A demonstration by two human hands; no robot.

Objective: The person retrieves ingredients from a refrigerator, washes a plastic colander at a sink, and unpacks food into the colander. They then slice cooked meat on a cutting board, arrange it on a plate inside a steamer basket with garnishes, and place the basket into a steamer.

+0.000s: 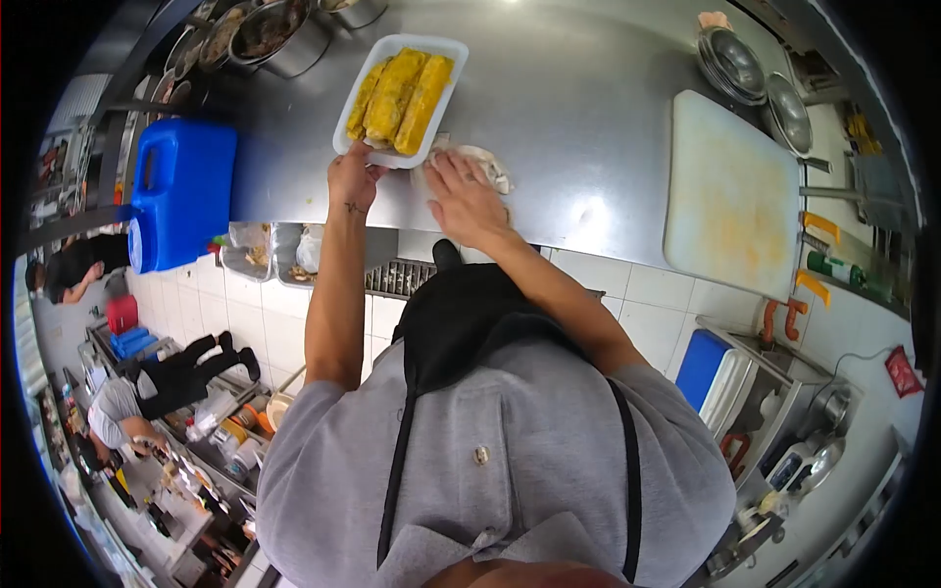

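My left hand [353, 183] is closed on the near edge of a white plastic tray [342, 137], thumb at the rim. Several thick yellow food rolls [400, 96] lie side by side in the tray, their kind not clear. Just right of the tray, my right hand [469, 201] lies flat on a crumpled white cloth [493, 169], fingers stretched out over it. The cloth rests on the steel table [578, 118] near its front edge, partly covered by the hand.
A blue jerrycan [186, 186] stands at the table's left, metal pots [282, 39] behind it. On the right are a white cutting board [730, 196] and stacked metal bowls [733, 67]. Tubs [247, 257] sit below the front edge. Two people work at far left.
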